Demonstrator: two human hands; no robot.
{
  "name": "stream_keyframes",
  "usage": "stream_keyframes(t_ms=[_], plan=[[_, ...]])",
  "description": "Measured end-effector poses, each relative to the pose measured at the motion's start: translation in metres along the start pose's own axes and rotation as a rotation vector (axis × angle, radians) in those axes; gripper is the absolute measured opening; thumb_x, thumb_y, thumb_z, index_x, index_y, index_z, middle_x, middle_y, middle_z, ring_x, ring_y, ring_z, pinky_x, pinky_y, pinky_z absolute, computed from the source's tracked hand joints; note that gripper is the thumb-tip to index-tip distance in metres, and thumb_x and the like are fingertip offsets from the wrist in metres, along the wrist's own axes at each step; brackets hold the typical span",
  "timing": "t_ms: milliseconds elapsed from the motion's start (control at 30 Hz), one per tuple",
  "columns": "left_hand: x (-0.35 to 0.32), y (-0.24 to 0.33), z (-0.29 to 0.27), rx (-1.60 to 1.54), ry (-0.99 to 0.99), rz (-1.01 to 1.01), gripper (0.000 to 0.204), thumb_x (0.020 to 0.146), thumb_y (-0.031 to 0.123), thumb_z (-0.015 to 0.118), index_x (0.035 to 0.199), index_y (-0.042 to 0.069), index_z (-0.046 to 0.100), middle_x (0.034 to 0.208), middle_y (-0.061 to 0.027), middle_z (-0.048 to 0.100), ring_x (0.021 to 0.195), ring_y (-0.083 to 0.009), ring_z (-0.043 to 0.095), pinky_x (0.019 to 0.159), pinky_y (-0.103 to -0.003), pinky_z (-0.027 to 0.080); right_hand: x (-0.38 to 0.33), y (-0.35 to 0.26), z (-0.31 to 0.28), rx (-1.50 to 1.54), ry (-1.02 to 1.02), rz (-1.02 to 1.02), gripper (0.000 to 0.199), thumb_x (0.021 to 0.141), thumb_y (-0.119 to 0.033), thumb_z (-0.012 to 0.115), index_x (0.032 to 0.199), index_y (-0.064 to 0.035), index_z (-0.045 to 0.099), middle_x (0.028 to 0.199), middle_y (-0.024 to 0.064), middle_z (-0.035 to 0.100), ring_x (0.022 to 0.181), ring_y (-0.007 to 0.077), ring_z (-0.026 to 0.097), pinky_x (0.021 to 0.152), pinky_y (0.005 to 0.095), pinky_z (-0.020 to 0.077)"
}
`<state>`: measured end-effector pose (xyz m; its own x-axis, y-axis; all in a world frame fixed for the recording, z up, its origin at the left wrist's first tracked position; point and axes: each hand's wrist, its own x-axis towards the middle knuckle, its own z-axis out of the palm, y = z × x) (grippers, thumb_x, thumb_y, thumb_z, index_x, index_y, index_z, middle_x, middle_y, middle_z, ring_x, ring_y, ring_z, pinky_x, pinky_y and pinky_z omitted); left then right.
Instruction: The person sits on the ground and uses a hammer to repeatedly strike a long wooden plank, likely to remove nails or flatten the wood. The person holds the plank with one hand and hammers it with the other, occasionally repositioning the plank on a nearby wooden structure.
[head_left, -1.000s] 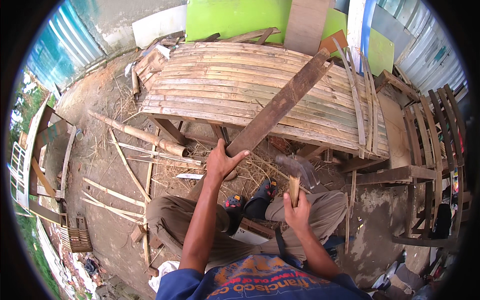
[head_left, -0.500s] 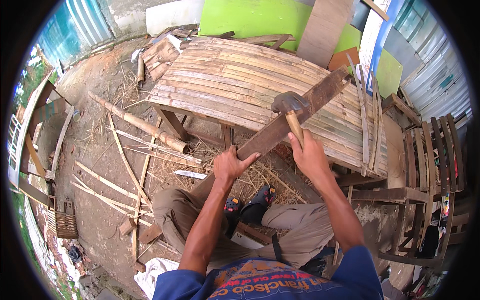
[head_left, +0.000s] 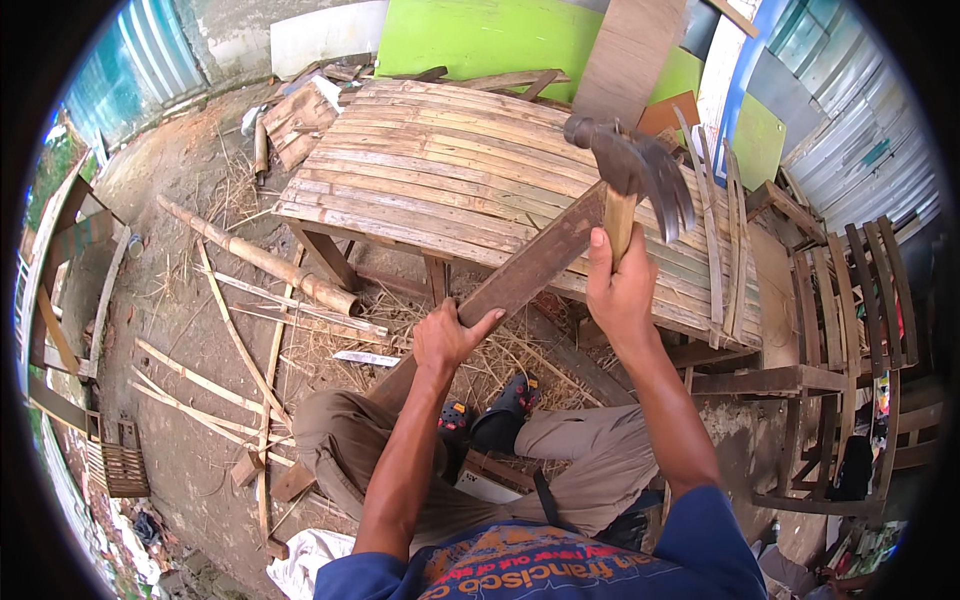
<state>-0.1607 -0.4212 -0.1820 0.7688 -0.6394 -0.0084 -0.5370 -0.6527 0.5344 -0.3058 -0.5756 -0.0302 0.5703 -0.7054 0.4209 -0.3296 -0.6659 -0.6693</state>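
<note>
My left hand [head_left: 450, 335] grips a long dark wooden plank [head_left: 530, 270] that slants from my lap up onto a slatted bamboo platform [head_left: 440, 180]. My right hand [head_left: 618, 290] holds a claw hammer [head_left: 630, 170] by its wooden handle, raised high above the plank, with the metal head over the platform's right part. I sit low with my knees apart in brown trousers, dark sandals on my feet between them.
A thick bamboo pole [head_left: 255, 255] and thin bamboo strips [head_left: 200, 380] lie on the dirt ground at left. Green boards [head_left: 480, 40] lean behind the platform. Wooden chair frames [head_left: 850, 330] stand at right, a small crate [head_left: 120, 465] at lower left.
My right hand has lifted the hammer from beside my knee up and forward above the plank. The left hand has stayed on the plank.
</note>
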Motion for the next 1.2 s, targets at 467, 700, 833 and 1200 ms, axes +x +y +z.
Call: stream_keyframes(t_ms=[467,700,833,1200], plan=[[-0.002,-0.002,0.005,0.007,0.078,0.054,0.086,0.078,0.083,0.062,0.082,-0.003,0.067,0.071,-0.0278,0.068,0.071,-0.0440,0.071,0.066,-0.052,0.057,0.003,0.025,0.017,-0.294,-0.333,0.081,0.044,0.104,-0.035,0.057,0.114,0.0078,0.054,0.068,0.0287,0.065,0.065,0.0505,0.066,0.054,0.0537,0.0499],[0.000,-0.007,0.008,0.022,0.099,0.035,0.087,0.078,0.084,0.061,0.082,-0.003,0.067,0.073,-0.0279,0.069,0.073,-0.0439,0.072,0.066,-0.052,0.057,0.006,0.000,0.019,-0.039,-0.057,-0.070,0.044,0.103,-0.036,0.058,0.107,0.0073,0.056,0.068,0.0296,0.065,0.064,0.0496,0.066,0.052,0.0526,0.0499],[0.012,-0.005,0.005,-0.009,0.079,0.020,0.091,0.078,0.086,0.058,0.085,-0.004,0.068,0.076,-0.0283,0.070,0.076,-0.0457,0.072,0.069,-0.053,0.058,0.009,0.036,0.018,-0.213,-0.268,0.042,0.046,0.103,-0.038,0.059,0.099,0.0074,0.058,0.071,0.0286,0.066,0.068,0.0472,0.067,0.057,0.0510,0.0496],[0.018,-0.040,0.005,-0.246,-0.122,0.190,0.089,0.066,0.076,0.079,0.094,-0.007,0.065,0.091,-0.0319,0.070,0.089,-0.0458,0.071,0.077,-0.050,0.056,-0.204,0.081,0.004,0.662,0.126,0.640,0.033,0.108,-0.035,0.053,0.092,-0.0070,0.045,0.061,-0.0010,0.043,0.042,0.0077,0.043,0.037,0.0262,0.0379]])
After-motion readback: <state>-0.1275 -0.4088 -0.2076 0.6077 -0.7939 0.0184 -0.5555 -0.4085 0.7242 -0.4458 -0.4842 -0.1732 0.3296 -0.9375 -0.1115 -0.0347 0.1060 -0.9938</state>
